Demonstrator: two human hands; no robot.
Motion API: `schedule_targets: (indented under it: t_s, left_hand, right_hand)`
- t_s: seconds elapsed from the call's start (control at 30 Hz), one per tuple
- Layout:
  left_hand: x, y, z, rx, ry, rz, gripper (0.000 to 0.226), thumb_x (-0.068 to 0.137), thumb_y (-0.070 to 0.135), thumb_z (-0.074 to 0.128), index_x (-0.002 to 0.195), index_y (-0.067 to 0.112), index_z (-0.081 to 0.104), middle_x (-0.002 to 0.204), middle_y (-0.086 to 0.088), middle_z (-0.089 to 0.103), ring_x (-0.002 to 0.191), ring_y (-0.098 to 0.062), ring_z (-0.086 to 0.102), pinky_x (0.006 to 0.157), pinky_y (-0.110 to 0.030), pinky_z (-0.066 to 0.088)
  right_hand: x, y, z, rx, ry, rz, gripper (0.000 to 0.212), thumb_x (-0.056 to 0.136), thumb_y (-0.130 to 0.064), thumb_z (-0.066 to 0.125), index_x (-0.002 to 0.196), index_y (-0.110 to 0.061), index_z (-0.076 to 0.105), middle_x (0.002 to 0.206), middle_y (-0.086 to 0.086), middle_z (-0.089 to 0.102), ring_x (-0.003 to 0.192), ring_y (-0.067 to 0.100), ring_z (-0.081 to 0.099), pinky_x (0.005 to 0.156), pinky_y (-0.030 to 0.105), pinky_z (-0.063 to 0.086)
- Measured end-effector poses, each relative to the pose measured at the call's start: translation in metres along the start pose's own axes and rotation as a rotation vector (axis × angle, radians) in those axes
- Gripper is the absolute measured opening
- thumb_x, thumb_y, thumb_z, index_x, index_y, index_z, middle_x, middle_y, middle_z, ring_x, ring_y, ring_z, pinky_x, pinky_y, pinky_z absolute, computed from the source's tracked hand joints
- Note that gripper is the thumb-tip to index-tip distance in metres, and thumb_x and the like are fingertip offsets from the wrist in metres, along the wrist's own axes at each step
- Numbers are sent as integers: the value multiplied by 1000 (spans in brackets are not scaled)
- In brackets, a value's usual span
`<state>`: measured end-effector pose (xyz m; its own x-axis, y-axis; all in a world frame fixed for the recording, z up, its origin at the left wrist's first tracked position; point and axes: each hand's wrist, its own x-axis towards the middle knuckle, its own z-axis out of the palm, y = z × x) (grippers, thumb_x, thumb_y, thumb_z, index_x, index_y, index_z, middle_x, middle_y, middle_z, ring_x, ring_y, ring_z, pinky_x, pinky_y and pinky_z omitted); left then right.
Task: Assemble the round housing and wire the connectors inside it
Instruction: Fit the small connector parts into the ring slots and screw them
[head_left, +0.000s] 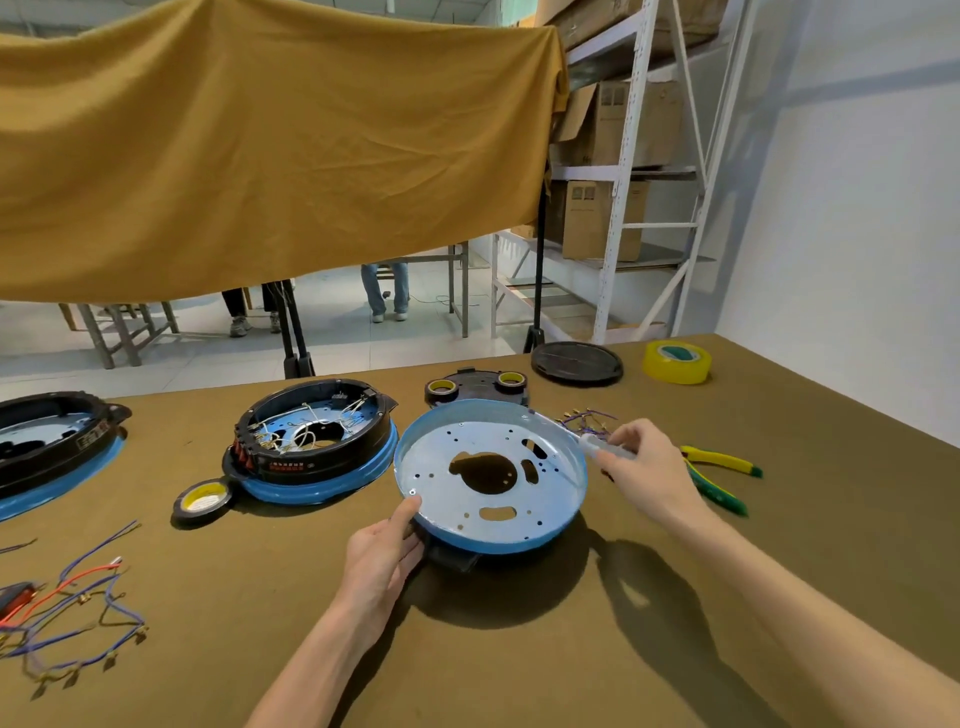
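A brown table (519, 675) carries the work. Left of centre sits a wired housing (311, 447) with black ring. Just right of it, tilted up off the table, is the blue pan (488, 475), near side resting on a black part (454, 560). The left hand (382, 553) grips its near-left rim, thumb on top. The right hand (647, 467) pinches a clear tube (597, 446) over the right rim. Pliers (719, 475) lie right.

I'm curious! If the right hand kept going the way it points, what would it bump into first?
Probably the blue round plate: the right hand points left, its clear tool already over the rim, though depth is unclear.
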<state>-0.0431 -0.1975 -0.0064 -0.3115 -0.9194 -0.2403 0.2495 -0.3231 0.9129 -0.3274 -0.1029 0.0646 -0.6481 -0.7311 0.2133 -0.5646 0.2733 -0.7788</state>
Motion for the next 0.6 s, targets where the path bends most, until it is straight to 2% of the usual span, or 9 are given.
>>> schedule_targets:
  t_s: [0.1,0.13,0.23,0.37,0.47,0.53,0.6]
  left_hand:
    - [1,1,0,16,4,15,42,92,39,70,122,10,62,146,-17,55,134,-29,54,110,-40,45]
    - [0,2,0,21,3,24,43,92,40,69,123,11,62,147,-17,55,135,-28,53,110,-39,45]
    - [3,1,2,9,3,35,68,90,43,71,143,5,51,151,-17,51,138,-29,49,111,-40,43]
    - [6,2,2,19,17,9,75,81,40,78,139,-1,51,151,-18,50,140,-28,47,116,-43,39]
    - [9,1,0,43,1,25,86,70,41,80,140,-2,52,150,-15,51,135,-25,50,115,-43,39]
    - [9,1,1,49,11,52,93,70,42,79,146,-1,49,154,-15,48,140,-28,46,115,-44,39]
    - [8,-1,3,67,30,78,90,73,43,78,147,1,49,153,-14,50,142,-30,45,115,-45,40]
  right_hand:
    - [-12,33,11,-81,81,43,19,96,-33,66,105,-22,53,101,1,66,89,25,61,73,39,48]
    - [-15,39,15,-140,92,19,17,98,-30,64,106,-24,50,101,1,65,86,24,60,71,38,46]
    - [-24,48,26,-317,118,-61,20,100,-28,61,109,-27,43,104,-1,62,84,20,56,66,33,39]
    - [-27,56,31,-476,29,-82,28,100,-33,61,122,-20,50,116,2,62,104,22,59,75,30,43]
    - [-25,63,24,-474,34,-81,28,102,-42,54,118,-19,59,116,3,61,107,24,56,84,35,43]
    - [-20,70,11,-504,125,-63,24,103,-33,53,114,-17,66,115,8,64,106,28,58,87,39,43]
    - [-14,81,-4,-564,133,7,25,102,-25,53,121,-17,67,121,11,61,109,29,59,90,40,46]
